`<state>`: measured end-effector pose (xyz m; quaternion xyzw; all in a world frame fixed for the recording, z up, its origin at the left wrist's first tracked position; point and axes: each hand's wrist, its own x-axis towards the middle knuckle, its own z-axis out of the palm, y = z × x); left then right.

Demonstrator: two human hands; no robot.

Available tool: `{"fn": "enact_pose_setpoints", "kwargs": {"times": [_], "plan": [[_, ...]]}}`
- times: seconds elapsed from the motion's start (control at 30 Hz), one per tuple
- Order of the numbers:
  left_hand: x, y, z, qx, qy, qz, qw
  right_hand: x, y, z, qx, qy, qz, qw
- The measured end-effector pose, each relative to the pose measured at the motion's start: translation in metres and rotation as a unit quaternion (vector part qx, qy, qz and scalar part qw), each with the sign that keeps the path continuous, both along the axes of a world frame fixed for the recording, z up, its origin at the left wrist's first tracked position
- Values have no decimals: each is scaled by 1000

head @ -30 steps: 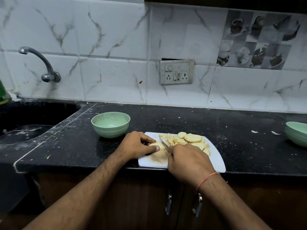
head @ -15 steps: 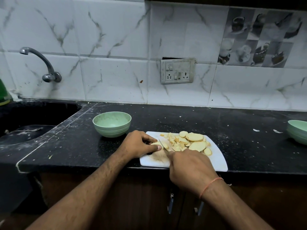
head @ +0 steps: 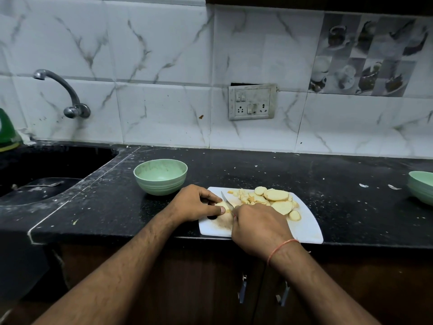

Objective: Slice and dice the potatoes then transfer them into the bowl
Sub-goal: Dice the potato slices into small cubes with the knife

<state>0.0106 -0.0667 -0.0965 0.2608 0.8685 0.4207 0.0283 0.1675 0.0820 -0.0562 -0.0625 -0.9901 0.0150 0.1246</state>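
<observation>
The potato piece [head: 222, 205] lies on the left part of the white cutting board [head: 304, 227], near the front edge of the black counter [head: 304, 170]. The left hand [head: 195, 204] holds it w/ curled fingers, thumb pressed on its near side. The right hand [head: 260, 227] is closed around the knife handle, which is hidden under the hand; only the knife blade [head: 226, 200] shows, pointing away from the person and touching the potato piece on its right side. Behind and right of the blade, on the same board, there is a heap of small diced bits [head: 246, 198] and, next to it, bigger round slices [head: 277, 200]. The green bowl [head: 160, 175] stands on the counter just left-behind the board, approx. beside the left hand; no potato inside is visible. A second green bowl [head: 421, 187] is at the far right edge, well apart. The sink [head: 46, 174] w/ a tap [head: 68, 95] is at the left.
</observation>
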Motion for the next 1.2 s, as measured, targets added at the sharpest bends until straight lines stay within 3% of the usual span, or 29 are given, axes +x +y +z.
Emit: {"fn": "enact_pose_setpoints", "kwargs": {"times": [0.37,0.9,1.2], "plan": [[4,-1,0,5,8,0,1000,28,7,5,51,-6,28,998],[8,0,-4,21,40,21,999,28,13,7,-24,40,11,999],[7,3,-4,14,31,29,999,5,-4,-3,14,6,-1,1000]]}}
